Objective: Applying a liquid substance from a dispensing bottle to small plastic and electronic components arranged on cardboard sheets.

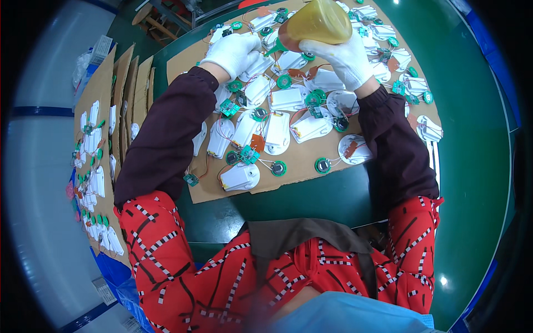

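Note:
My right hand (347, 58), in a white glove, is wrapped round a yellowish squeeze bottle (319, 23). The bottle is tilted, its green nozzle (273, 50) pointing down and left toward my other hand. My left hand (234, 54), also gloved in white, is closed just left of the nozzle tip, over the parts at the far side; whatever its fingers hold is hidden. Beneath both hands lie several white plastic housings (286, 99), wired to small green circuit boards (229, 107) and round green-rimmed discs (278, 168). Orange-brown patches (257, 142) lie among them.
The parts cover a cardboard sheet (302, 161) on a green table (466, 166). At the left, another cardboard sheet (105, 213) carries more such assemblies, with upright cardboard pieces (129, 83) beside it. A wooden stool (145, 18) stands beyond the table's far left.

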Available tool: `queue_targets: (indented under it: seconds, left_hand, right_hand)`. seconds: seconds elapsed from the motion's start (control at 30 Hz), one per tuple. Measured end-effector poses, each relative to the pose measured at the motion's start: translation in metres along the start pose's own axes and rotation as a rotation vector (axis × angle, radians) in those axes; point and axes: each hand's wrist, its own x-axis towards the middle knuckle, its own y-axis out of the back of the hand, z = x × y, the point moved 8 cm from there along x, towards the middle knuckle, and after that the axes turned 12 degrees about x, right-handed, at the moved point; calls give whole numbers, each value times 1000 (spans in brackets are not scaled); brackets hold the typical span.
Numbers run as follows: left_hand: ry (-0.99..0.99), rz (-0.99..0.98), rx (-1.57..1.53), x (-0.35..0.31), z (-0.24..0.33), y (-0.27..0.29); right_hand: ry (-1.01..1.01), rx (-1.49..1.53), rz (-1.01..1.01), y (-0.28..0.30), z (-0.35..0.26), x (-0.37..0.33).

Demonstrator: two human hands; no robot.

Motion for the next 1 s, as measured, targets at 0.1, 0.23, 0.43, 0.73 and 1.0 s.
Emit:
queue_targets:
  seconds: [0.1,0.23,0.43,0.73,1.0]
  left_hand:
    - [15,-32,16,0,0,1]
    - [38,-110,28,-1,10,5]
    - [110,-121,-22,1,6,7]
    - [138,-179,-35,1,5,4]
    - [104,-137,-82,-2,7,7]
  right_hand:
    - [-2,-25,-16,-4,-4,-1]
    - [-6,-37,-77,-8,-4,-8]
    - [96,-173,-68,1,7,-7]
    - [-7,-42,-72,3,-1,-4]
    - [-77,-23,-62,-1,-4,-6]
